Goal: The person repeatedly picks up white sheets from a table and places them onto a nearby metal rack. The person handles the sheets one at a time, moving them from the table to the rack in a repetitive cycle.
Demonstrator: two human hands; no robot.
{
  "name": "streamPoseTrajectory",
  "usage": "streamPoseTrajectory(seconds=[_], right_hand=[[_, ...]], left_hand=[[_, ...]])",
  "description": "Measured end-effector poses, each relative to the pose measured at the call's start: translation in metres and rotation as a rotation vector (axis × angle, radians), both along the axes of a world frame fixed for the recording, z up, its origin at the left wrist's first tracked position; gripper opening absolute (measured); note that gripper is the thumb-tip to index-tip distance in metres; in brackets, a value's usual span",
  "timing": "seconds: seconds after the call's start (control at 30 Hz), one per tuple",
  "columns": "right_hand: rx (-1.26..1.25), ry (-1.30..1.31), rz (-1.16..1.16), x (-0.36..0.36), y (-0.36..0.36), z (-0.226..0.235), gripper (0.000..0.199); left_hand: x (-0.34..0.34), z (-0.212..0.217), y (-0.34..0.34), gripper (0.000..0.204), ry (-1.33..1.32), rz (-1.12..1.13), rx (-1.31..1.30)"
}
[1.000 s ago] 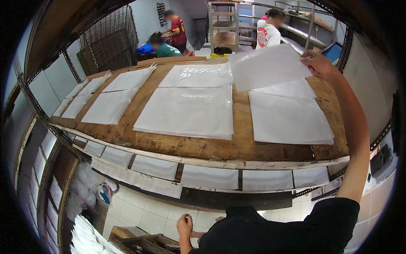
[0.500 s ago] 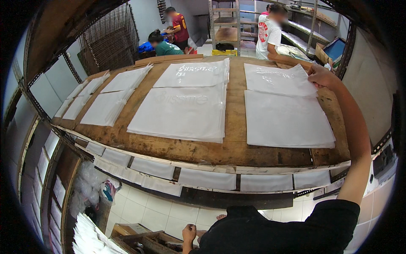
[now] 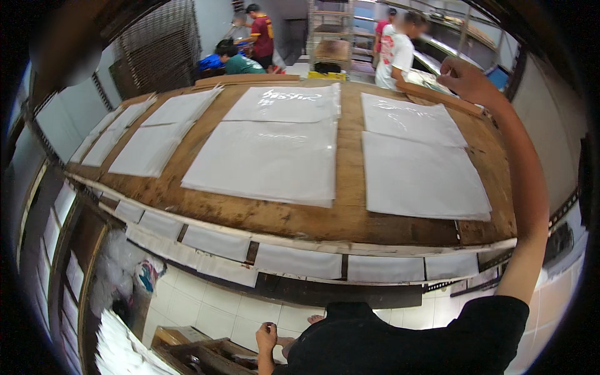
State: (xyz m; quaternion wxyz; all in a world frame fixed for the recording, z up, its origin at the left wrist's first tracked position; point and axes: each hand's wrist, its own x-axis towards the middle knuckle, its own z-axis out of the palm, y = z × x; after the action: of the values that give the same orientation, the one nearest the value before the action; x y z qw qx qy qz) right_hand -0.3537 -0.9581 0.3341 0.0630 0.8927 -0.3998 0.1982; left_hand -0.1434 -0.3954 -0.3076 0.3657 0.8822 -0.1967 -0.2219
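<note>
My right hand (image 3: 464, 80) is raised over the far right corner of a worn wooden board (image 3: 350, 162), fingers bent and slightly apart, holding nothing. Just below and left of it lies a whitish sheet with glossy raised marks (image 3: 409, 119). A plain whitish sheet (image 3: 425, 175) lies in front, its far edge meeting that one. To the left is another pair, a marked sheet (image 3: 281, 103) and a larger sheet stack (image 3: 262, 156). My left hand (image 3: 267, 337) hangs low near my body, fingers curled closed with nothing visible in them.
More whitish sheets (image 3: 140, 150) lie at the board's left. A lower shelf holds further sheets (image 3: 300, 261). Plastic bags (image 3: 115, 269) and a wooden crate (image 3: 212, 356) stand lower left. Beyond the board are a person in white (image 3: 395, 53), others at work, and a metal rack (image 3: 331, 44).
My right hand has let go of the marked sheet's right corner and lifted up and to the left. The sheet now lies flatter. The view has shifted slightly.
</note>
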Motion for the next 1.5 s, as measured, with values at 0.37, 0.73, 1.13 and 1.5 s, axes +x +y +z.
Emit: streamPoseTrajectory(seconds=[0.37,0.73,1.13,1.5], right_hand=[[-0.338,0.187,1.147,0.256,0.332,0.027,0.035],[-0.481,0.527,2.096,0.358,0.625,-0.068,0.034],[1.480,0.606,1.655,0.466,0.679,-0.395,0.012],[1.046,1.130,1.715,0.423,0.365,-0.805,0.034]], left_hand=[[0.025,0.080,0.044,0.030,-0.076,0.321,-0.169],[0.006,0.161,0.176,0.028,-0.254,0.857,-0.164],[-0.016,0.178,0.246,0.028,-0.321,1.178,-0.114],[-0.006,0.172,0.247,0.026,-0.282,1.355,-0.368]])
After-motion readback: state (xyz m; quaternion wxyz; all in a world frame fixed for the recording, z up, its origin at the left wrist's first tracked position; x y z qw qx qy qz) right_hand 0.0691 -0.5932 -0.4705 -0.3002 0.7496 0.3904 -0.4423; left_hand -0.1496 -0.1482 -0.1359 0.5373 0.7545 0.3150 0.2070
